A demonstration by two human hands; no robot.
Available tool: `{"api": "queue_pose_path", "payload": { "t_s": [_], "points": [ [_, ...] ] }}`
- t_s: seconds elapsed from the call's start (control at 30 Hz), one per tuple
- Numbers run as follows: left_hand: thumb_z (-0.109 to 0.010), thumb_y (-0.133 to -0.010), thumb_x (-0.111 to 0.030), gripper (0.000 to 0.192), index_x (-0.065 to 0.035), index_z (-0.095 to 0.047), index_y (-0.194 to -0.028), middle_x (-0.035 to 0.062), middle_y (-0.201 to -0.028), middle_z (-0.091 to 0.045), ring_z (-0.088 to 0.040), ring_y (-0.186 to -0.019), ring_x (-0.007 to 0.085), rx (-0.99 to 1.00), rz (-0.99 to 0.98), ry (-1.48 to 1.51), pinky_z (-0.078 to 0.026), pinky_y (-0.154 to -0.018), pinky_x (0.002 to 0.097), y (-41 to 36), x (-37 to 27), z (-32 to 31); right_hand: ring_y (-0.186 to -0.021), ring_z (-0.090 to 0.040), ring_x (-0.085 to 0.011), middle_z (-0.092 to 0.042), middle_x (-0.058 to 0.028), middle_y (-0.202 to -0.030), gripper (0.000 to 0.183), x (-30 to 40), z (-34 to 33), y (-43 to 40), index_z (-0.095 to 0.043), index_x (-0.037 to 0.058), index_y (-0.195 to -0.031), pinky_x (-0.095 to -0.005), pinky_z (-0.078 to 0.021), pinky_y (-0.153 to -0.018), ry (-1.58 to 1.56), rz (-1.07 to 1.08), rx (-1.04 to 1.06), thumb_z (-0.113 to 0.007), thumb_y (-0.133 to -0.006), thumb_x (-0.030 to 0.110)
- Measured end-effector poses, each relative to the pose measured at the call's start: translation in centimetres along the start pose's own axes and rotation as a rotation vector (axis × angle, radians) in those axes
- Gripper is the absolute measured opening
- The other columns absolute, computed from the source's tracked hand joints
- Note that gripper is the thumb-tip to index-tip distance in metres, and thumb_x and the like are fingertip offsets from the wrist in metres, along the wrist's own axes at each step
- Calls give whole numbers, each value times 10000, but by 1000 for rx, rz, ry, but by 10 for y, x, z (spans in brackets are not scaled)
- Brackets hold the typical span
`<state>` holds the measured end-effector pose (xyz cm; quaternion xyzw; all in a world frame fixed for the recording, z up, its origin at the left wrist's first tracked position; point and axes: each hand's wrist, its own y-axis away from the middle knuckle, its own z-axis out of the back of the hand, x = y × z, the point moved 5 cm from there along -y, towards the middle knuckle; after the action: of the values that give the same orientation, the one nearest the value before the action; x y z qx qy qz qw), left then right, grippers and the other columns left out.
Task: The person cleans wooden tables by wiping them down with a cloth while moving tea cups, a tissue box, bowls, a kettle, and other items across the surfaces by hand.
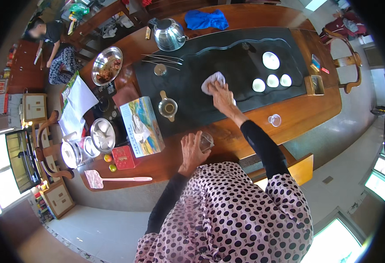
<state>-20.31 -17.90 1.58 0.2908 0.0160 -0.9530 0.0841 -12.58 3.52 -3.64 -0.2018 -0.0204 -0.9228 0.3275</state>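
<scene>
My right hand [222, 98] presses a pale, crumpled cloth [209, 82] against the dark stone tea tray [192, 102]. Around a clear glass pitcher [207, 141] at the table's near edge, the fingers of my left hand [192, 149] are closed. Right of the cloth stand three small white cups [272, 81] and a white lidded bowl [271, 60]. A tea strainer [168, 107] lies on the tray's left part, with a small round perforated metal piece [160, 70] and several thin metal tongs or picks [163, 60] beyond it.
A steel kettle [169, 34] and a blue cloth [206, 19] are along the far edge. Left are a tissue box [142, 126], a metal bowl with food [107, 67] and a fly swatter [113, 179]. A small clear cup [274, 120] lies near right. A person [56, 49] sits far left.
</scene>
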Motion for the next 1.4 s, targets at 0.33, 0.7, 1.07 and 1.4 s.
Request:
{"api": "queue_pose_path", "payload": {
  "t_s": [0.33, 0.7, 1.07, 1.4],
  "points": [
    [-818, -525, -214, 784, -60, -482, -1216, 138, -1029, -516, -493, -990, 333, -61, -38, -20, -357, -890, 446, 15, -2, 11, -1027, -495, -412, -492, -145, -1249, 414, 35, 15, 140, -551, 99, -1181, -502, -523, -700, -126, 11, 217, -524, -774, 35],
    [-804, -539, -223, 762, -58, -489, -1214, 132, -1027, -517, -490, -1000, 327, -104, -44, -15, -348, -905, 439, 26, -1, 22, -1055, -575, -342, -570, -204, -1216, 555, -19, 46, 112, -462, 100, -1343, -418, -455, -900, -514, 24, -4, -629, -842, 273],
    [-801, -549, -215, 775, -58, -470, -1232, 135, -1031, -519, -496, -997, 323, -53, -8, -22, -353, -905, 445, 23, -4, 25, -1073, -480, -371, -284, -105, -1467, 502, -32, 18, 65, -461, 299, -1310, -533, -473, -743, 87, -378, -122, -564, -858, 108],
    [-817, -552, -248, 757, -58, -490, -1208, 126, -987, -537, -523, -956, 310, -215, -1, -67, -380, -876, 431, -13, -14, 38, -1038, -500, -377, -342, -76, -1460, 477, 40, -9, 117, -584, 253, -1234, -513, -487, -812, -128, 28, 46, -528, -813, 35]
  ]
}}
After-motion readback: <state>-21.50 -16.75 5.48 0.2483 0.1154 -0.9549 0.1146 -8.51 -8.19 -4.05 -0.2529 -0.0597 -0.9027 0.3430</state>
